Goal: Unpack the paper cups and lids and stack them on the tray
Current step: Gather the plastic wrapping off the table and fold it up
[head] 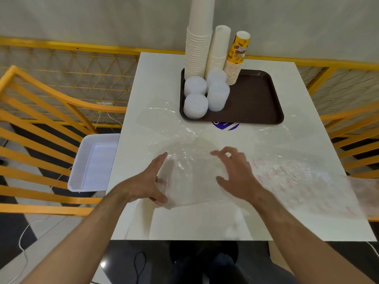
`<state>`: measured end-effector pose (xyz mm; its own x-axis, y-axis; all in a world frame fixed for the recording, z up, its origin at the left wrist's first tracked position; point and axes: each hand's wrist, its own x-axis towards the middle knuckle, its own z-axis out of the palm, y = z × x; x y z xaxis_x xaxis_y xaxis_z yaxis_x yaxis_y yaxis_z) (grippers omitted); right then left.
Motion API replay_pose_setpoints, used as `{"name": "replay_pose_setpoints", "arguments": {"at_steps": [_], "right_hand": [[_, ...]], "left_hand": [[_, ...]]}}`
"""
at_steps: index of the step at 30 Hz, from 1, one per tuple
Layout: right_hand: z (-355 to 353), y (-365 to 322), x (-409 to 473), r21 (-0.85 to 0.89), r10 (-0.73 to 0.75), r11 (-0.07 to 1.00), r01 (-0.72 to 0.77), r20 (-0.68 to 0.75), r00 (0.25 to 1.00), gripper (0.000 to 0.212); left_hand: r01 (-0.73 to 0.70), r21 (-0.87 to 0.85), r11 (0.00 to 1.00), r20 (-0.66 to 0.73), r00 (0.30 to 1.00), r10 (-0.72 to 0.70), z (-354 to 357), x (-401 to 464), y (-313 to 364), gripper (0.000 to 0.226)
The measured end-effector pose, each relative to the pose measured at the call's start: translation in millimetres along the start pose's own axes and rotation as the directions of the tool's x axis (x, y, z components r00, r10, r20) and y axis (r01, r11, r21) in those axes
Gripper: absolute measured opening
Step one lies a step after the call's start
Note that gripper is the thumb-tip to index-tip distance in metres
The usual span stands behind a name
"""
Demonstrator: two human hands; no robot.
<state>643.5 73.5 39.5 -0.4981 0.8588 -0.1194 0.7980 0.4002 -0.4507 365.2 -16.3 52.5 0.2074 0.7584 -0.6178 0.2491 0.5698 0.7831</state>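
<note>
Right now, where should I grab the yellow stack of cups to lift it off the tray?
Grip the yellow cup stack low, around its ribbed rims, from the right: white cups crowd its left, and the tray is open on the right.

Three upright stacks of paper cups point(198, 48), two white and one yellow-printed, stand on the brown tray point(258, 99) at its far left. Four stacks of translucent lids point(195, 105) sit just nearer.

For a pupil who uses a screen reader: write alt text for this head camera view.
Two bare hands, left hand and right hand, handle clear plastic wrapping on a white table. Behind sits a brown tray holding three cup stacks and four stacks of lids.
</note>
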Motion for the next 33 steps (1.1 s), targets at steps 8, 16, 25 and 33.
{"name": "replay_pose_setpoints", "arguments": {"at_steps": [8, 16, 25, 33], "right_hand": [[40, 1, -2, -0.192, 0.094, 0.981, -0.036, 0.304, 0.948, 0.085], [39, -1, -1, -0.242, 0.122, 0.969, -0.051, 0.285, 0.951, 0.092], [36, -5, 0, -0.252, 0.14, 0.966, -0.065, 0.292, 0.946, 0.094], [37, -4, 2, -0.246, 0.142, 0.967, -0.07, 0.29, 0.946, 0.095]], "left_hand": [[0.013, 0.096, 0.995, -0.081, 0.997, -0.005, 0, 5, -13, 0.13], [0.172, 0.583, 0.794, -0.486, 0.857, 0.171, -8, 41, -2, 0.057], [0.27, 0.853, 0.446, -0.327, 0.943, 0.055, 0, 80, 29, 0.028], [0.282, 0.794, 0.538, -0.311, 0.95, -0.039, -12, 87, 41, 0.012]]}}
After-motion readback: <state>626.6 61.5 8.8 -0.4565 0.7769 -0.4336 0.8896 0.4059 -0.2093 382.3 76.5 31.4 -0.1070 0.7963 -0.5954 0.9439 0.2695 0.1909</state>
